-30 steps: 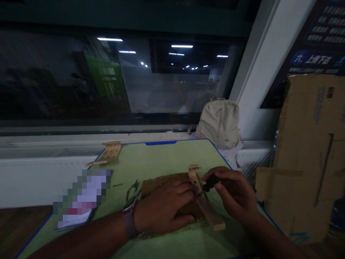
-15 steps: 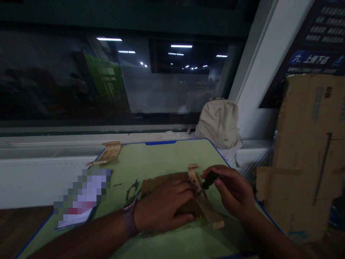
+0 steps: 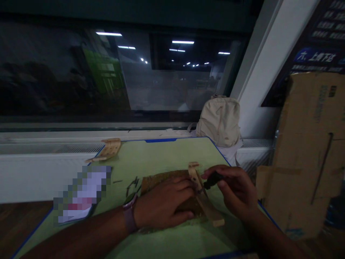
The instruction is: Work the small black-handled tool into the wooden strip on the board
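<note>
The left hand (image 3: 164, 205) lies palm-down over a brown board (image 3: 152, 182), touching a curved wooden piece (image 3: 208, 209), grip unclear; the right hand (image 3: 239, 190), raised alongside, pinches a black tool (image 3: 214, 178).

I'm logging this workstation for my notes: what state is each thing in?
Right grip: closed on the black tool
Black tool: held at a slant
Left grip: palm down, fingertips at the wooden strip; its hold can't be told
Wooden strip: set at an angle
Brown board: flat, partly covered
Dark slim pieces: lying loose
Watch: worn
Backpack: upright
Cardboard: standing
Ceiling lights: lit
</note>
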